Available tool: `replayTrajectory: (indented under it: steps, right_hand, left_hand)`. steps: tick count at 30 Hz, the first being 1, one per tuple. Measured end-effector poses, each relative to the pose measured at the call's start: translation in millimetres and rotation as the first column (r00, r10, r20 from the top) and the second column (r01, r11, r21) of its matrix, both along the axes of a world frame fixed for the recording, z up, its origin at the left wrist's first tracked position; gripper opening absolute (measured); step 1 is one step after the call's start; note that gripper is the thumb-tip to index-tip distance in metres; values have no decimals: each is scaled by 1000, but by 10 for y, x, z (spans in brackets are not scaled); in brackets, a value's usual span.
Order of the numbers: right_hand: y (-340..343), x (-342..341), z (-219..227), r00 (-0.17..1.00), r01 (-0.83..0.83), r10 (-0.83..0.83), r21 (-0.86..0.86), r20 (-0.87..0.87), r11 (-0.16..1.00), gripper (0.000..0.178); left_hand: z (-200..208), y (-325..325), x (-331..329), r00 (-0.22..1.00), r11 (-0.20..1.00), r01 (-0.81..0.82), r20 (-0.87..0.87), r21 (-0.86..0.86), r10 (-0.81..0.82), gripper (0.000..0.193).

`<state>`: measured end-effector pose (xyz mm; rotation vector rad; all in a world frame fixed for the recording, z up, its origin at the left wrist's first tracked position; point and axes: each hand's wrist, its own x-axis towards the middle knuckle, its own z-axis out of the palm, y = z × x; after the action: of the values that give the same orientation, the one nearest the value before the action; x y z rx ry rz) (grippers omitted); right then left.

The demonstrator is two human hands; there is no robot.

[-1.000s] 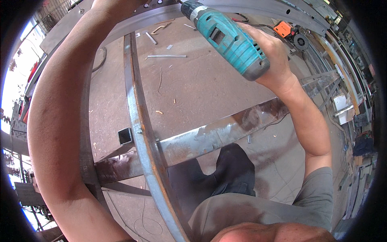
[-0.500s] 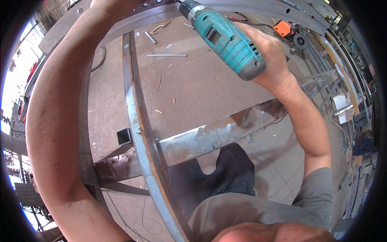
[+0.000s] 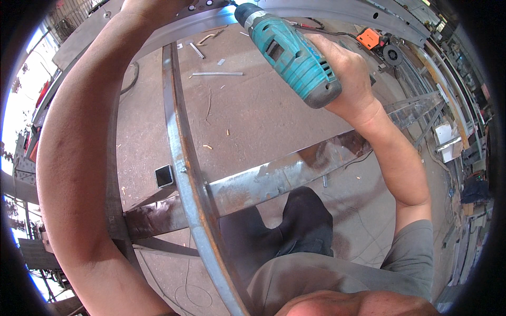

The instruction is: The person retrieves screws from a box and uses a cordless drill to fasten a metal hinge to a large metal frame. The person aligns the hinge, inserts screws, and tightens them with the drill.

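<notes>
My right hand point(image 3: 345, 76) grips a teal power drill point(image 3: 287, 52), whose nose points up and left at the top rail point(image 3: 327, 10) of a grey steel frame. My left hand point(image 3: 145, 6) reaches up to that same rail at the top edge of the picture, and its fingers are mostly cut off. My left forearm runs along the left side of the frame. An upright steel bar point(image 3: 182, 152) and a rusty cross bar point(image 3: 284, 176) of the frame meet between my arms.
Below lies a concrete floor point(image 3: 253, 116) with metal scraps point(image 3: 217, 73). An orange angle grinder point(image 3: 375, 41) lies at the upper right. Stacked metal profiles point(image 3: 448, 89) run along the right. My dark shoes point(image 3: 305, 221) stand under the cross bar.
The drill and my right hand have shifted slightly up and left toward the top rail. My left arm has stayed in place.
</notes>
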<state>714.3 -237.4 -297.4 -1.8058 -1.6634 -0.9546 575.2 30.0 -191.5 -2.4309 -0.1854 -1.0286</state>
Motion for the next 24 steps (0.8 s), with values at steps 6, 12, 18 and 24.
replayTrajectory:
  steps: [6,12,18,24]
  right_hand:
    - [14,-15,-11,1000,-2,2,6,3,1000,42]
    - [10,-34,8,1000,-7,7,-2,-17,1000,40]
    - [-7,-87,82,998,-5,3,-39,-58,999,42]
    - [-31,-128,211,998,-2,-3,-72,-60,997,42]
  left_hand:
    - [18,20,8,998,999,-32,-47,-25,31,20]
    - [0,50,12,1000,1000,13,-15,24,-13,21]
    - [16,78,26,999,1000,5,-33,20,-5,21]
    - [7,104,9,999,1000,-9,-44,15,10,20]
